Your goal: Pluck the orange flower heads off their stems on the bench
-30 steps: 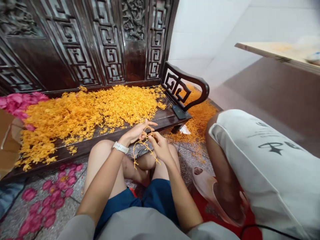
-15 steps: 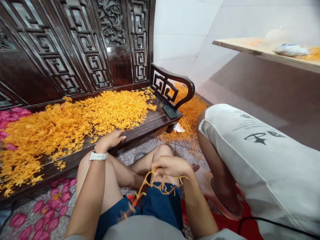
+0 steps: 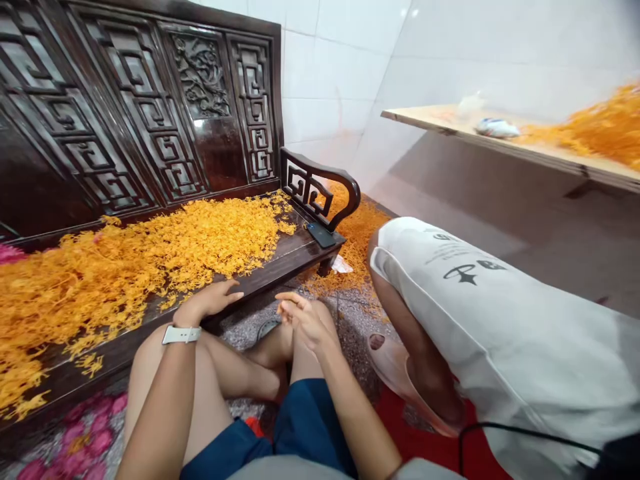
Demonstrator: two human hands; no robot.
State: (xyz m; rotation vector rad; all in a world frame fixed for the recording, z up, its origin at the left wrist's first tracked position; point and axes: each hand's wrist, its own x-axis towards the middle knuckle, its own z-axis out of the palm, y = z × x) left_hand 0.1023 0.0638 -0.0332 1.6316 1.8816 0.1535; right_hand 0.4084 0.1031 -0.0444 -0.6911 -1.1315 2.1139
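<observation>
My left hand rests near my knee by the front edge of the dark wooden bench. Its fingers are stretched out with nothing in them, and a pale watch is on that wrist. Above my other knee is my right hand, its index finger extended and the others loosely bent. No strand shows in it. Beyond my left hand, a heap of loose orange-yellow flower-like pieces covers much of the bench seat.
A phone lies by the bench armrest. Orange strands pile on the floor behind it and on a wooden shelf. Pink flower shapes lie at lower left. A person in white trousers is close on my right.
The orange strands that hung from my right hand are gone from view. That hand has moved forward and left, away from my lap. The camera has turned somewhat to the right.
</observation>
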